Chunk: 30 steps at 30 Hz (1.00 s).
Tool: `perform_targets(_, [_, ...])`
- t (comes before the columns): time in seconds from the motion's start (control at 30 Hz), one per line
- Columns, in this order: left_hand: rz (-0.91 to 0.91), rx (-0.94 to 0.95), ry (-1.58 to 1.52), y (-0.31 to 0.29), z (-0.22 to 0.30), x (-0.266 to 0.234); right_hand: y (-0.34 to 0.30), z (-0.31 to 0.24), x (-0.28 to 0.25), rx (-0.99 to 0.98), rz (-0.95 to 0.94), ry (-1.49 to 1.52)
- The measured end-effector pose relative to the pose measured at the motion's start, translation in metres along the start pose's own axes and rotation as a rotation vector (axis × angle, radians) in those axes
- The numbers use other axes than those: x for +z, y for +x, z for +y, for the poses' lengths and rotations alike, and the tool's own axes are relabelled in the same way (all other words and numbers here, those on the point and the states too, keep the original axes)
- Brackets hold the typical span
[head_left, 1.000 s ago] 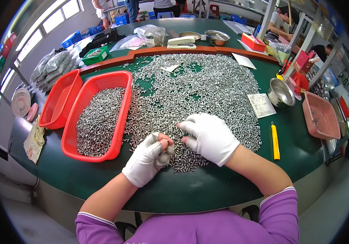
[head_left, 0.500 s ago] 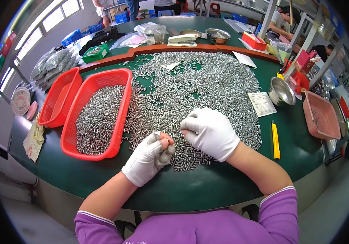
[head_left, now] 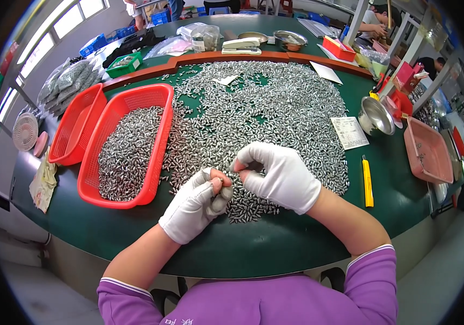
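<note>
My left hand (head_left: 194,205), in a white glove with bare thumb and finger tips, is closed at the near edge of a wide spread of small silvery metal pieces (head_left: 291,119). Its fingers curl in against the thumb and hide whatever they hold. Just to the right, my gloved right hand (head_left: 280,176) hovers low over the pieces. Its thumb and forefinger bend toward each other in a pinch close to my left fingertips; anything between them is too small to make out. Left of the spread, a red perforated basket (head_left: 168,127) holds a heap of the same pieces.
An empty-looking red basket (head_left: 72,135) stands farther left. A yellow utility knife (head_left: 367,181), a printed paper slip (head_left: 349,132), a steel bowl (head_left: 375,115) and a pink tray (head_left: 429,151) lie to the right. A brown wooden rail (head_left: 188,67) borders the far side.
My right hand has shifted slightly left toward my left hand, and its forefinger has lifted and reached out. My left hand stays curled in nearly the same place. The view has tilted slightly.
</note>
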<state>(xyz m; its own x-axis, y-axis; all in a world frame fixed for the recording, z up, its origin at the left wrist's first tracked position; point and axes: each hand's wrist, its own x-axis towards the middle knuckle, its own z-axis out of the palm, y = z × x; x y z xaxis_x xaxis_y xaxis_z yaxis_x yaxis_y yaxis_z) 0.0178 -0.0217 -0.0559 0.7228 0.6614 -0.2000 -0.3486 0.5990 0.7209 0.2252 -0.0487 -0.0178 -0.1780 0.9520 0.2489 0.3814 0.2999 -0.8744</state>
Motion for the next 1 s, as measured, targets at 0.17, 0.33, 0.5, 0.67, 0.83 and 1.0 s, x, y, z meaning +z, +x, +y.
perform_targets(0.17, [-0.053, 0.002, 0.003, 0.001, 0.001, 0.001, -0.001, 0.001, 0.001, 0.004, 0.027, 0.041])
perform_targets(0.33, [-0.118, -0.116, -0.033, 0.002, -0.005, -0.003, 0.001, -0.001, 0.002, -0.405, -0.001, -0.298])
perform_targets(0.5, [-0.059, -0.102, 0.067, 0.001, -0.003, 0.001, -0.001, -0.001, 0.005, -0.507, 0.008, -0.445])
perform_targets(0.67, [0.083, -0.070, 0.122, 0.001, -0.003, 0.001, 0.001, -0.009, 0.000, -0.510, 0.102, -0.504])
perform_targets(0.83, [0.129, -0.064, 0.189, 0.000, -0.001, 0.012, 0.001, -0.002, 0.004, -0.548, 0.057, -0.634])
perform_targets(1.0, [0.095, -0.078, 0.153, 0.000, -0.003, 0.001, 0.000, 0.003, 0.003, -0.518, 0.006, -0.513])
